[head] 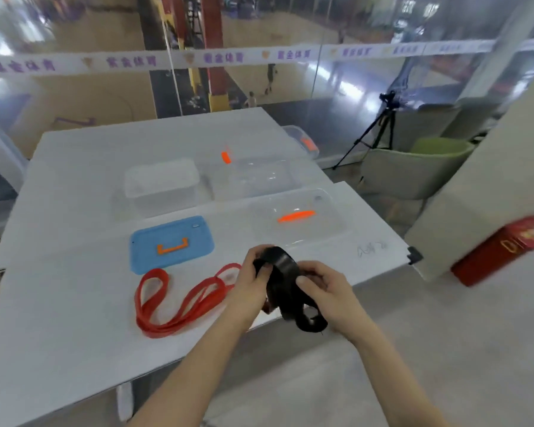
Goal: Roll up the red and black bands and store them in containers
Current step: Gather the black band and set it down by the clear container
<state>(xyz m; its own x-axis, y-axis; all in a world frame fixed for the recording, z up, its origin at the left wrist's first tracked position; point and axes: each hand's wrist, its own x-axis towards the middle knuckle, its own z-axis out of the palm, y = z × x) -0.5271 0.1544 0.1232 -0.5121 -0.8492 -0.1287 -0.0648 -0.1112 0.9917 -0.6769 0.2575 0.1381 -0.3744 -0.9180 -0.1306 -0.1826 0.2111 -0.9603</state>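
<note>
Both hands hold the black band [285, 272] above the near edge of the white table [59, 318]. The band is partly wound into a coil, and a loose end hangs down below my right hand [326, 292]. My left hand [248, 283] grips the coil's left side, thumb on top. The red band [182, 298] lies unrolled in loose loops on the table, just left of my left hand. A clear open container [162, 186] stands further back, left of centre.
A blue lid with an orange handle [170, 243] lies flat behind the red band. Two clear lids with orange handles [296, 217] [253, 175] lie to the right. A tripod [378, 131], green chair [413, 164] and red box [503, 249] stand on the right.
</note>
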